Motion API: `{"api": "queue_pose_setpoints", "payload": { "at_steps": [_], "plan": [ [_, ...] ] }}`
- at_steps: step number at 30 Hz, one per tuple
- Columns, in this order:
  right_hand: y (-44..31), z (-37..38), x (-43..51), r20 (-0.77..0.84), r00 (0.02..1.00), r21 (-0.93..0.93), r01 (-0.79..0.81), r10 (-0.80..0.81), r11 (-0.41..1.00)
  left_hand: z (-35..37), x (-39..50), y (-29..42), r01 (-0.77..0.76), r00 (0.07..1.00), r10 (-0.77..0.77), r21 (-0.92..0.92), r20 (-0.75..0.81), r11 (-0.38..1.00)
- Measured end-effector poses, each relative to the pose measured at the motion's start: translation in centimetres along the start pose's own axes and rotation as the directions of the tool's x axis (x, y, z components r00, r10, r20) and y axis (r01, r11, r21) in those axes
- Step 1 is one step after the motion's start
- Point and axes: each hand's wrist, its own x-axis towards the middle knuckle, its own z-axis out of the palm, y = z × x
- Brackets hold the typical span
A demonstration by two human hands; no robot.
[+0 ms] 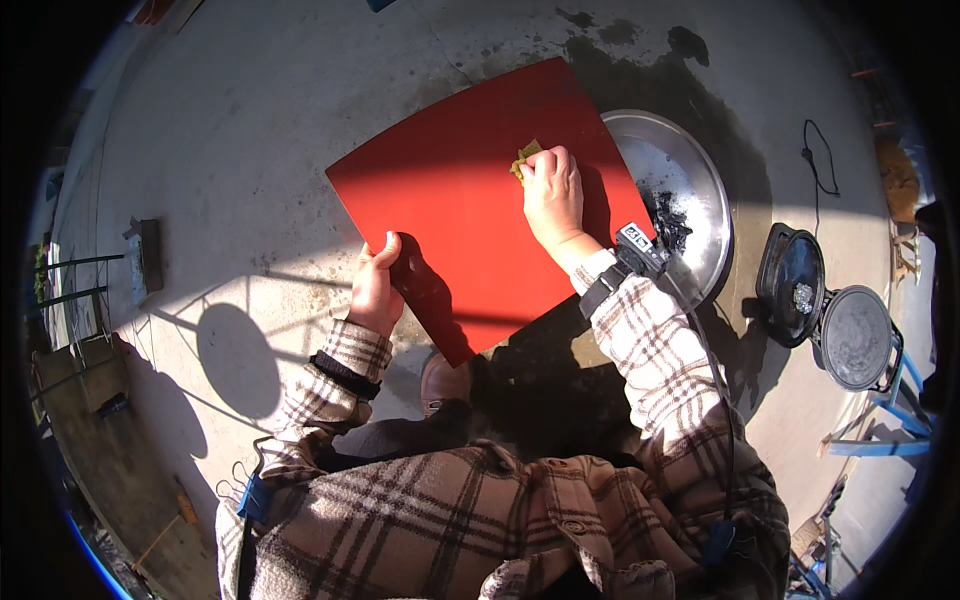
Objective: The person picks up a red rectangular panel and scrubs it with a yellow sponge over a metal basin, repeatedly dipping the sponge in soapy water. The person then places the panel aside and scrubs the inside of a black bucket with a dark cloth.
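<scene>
A flat red panel (480, 247) is held out in front of me at a slant, half in sun and half in shadow. My left hand (377, 283) grips its left edge, the thumb on the face and the fingers hidden behind. With bent fingers, my right hand (553, 196) holds a crumpled yellow-green cloth or sponge (527, 159) against the panel's upper right part. Partly behind the panel, a round metal basin (709, 180) sits on the floor. Dark wet-looking material (673, 221) lies in it, its kind unclear.
Wet patches darken the concrete floor (225, 112) around the basin. On the right an electric griddle (857, 337) lies opened, crumpled foil (803, 298) in one half, near a black cord (817, 161) and a blue metal frame (877, 448). At left stand a small box (146, 259) and a wooden surface (112, 450).
</scene>
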Motion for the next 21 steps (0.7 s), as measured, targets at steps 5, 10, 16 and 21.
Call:
{"api": "queue_pose_setpoints", "payload": {
  "at_steps": [5, 10, 16, 21],
  "plan": [
    [-6.6, 2.1, -4.3, 0.215, 0.754, 0.252, 0.571, -0.62, 0.781, 0.2, -0.8, 0.5, 0.014, 1.0, -0.015, -0.041, -0.021, 0.999],
    [5.2, 0.4, -0.2, -0.088, 0.988, -0.088, 0.118, -0.126, 0.989, 1.0, -0.9, 0.3, 0.032, 0.997, -0.027, -0.068, 0.066, 0.997],
    [19.8, -6.0, -0.1, 0.056, 0.931, -0.25, -0.335, 0.36, 0.908, 0.2, -1.0, 1.3, 0.011, 1.0, -0.011, 0.001, -0.027, 1.0],
    [14.1, -8.4, 0.1, -0.012, 0.996, 0.07, -0.088, 0.089, 0.994, 1.2, -1.5, 1.4, -0.025, 1.0, 0.025, 0.022, 0.001, 0.999]
  ]
}}
